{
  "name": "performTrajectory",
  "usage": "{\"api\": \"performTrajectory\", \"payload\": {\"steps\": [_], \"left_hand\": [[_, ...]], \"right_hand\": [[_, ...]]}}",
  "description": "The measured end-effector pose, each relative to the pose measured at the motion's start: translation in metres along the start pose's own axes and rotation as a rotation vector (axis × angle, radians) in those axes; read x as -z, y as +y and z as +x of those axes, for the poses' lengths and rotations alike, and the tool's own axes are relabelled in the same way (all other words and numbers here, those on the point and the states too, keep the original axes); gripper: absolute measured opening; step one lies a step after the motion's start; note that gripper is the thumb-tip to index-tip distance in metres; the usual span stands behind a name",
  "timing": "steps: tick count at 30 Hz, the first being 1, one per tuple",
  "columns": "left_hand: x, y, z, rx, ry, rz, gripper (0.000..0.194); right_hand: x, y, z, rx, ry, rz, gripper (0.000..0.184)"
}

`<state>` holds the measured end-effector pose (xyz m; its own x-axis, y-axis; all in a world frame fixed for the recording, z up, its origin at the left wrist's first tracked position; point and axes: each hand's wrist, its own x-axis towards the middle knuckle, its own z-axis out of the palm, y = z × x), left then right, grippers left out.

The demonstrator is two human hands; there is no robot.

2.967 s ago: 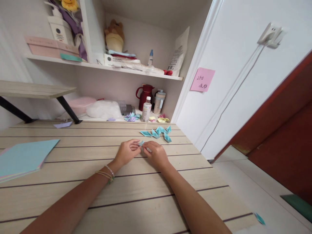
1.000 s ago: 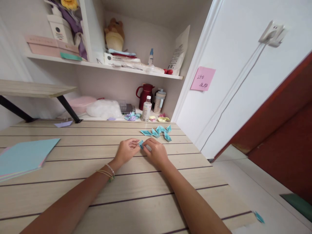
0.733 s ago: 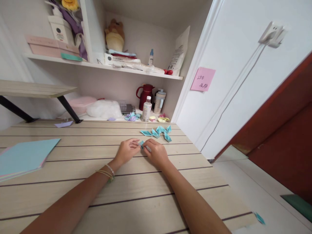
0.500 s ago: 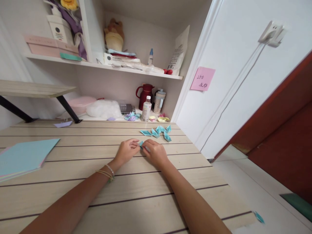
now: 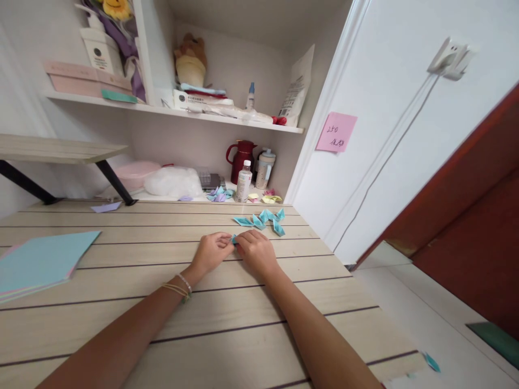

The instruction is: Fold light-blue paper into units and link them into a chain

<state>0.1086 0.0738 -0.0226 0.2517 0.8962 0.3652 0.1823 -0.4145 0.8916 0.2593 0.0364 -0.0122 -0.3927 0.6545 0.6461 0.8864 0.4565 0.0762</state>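
Note:
A small piece of folded blue paper (image 5: 234,239) is pinched between my two hands, low over the slatted tabletop (image 5: 227,324). My left hand (image 5: 211,253) grips its left side with thumb and fingertips. My right hand (image 5: 256,251) is closed on the other side, and its fingers cover most of the paper. Just beyond my right hand lie several folded blue paper boats (image 5: 259,221) in a loose cluster. To the left rests a stack of coloured paper sheets (image 5: 44,259) with a light blue one on top.
A clear bottle (image 5: 243,182), a dark red jug (image 5: 242,162) and a tumbler (image 5: 265,168) stand at the back. More folded papers (image 5: 220,194) lie near them. A small raised shelf (image 5: 60,148) on black legs is at left. Another blue folded paper (image 5: 432,362) lies beyond the table's right edge.
The blue paper has turned between my fingers and less of it shows now. My right hand has rolled slightly forward and left over it. My left hand stays nearly still.

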Motion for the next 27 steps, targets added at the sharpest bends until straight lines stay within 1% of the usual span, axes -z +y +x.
{"api": "performTrajectory", "payload": {"steps": [5, 10, 15, 18, 23, 27], "left_hand": [[-0.001, -0.001, -0.001, -0.031, -0.003, 0.036, 0.021], [-0.001, -0.001, -0.001, -0.059, 0.005, 0.013, 0.024], [0.0, 0.0, -0.001, -0.069, 0.005, -0.011, 0.022], [0.001, 0.001, -0.002, -0.071, -0.007, -0.023, 0.022], [0.002, 0.002, -0.002, -0.089, -0.036, -0.03, 0.022], [0.003, 0.0, -0.002, -0.111, -0.058, -0.001, 0.022]], "right_hand": [[-0.001, -0.002, 0.0, -0.034, -0.04, -0.073, 0.008], [-0.001, -0.005, 0.0, -0.038, -0.017, -0.086, 0.012], [0.0, -0.005, -0.003, -0.189, 0.043, 0.047, 0.015], [0.0, -0.002, -0.005, -0.259, 0.056, 0.134, 0.013], [0.0, 0.002, -0.006, -0.351, 0.004, 0.298, 0.014], [0.004, 0.004, -0.006, -0.379, -0.035, 0.35, 0.015]]}}
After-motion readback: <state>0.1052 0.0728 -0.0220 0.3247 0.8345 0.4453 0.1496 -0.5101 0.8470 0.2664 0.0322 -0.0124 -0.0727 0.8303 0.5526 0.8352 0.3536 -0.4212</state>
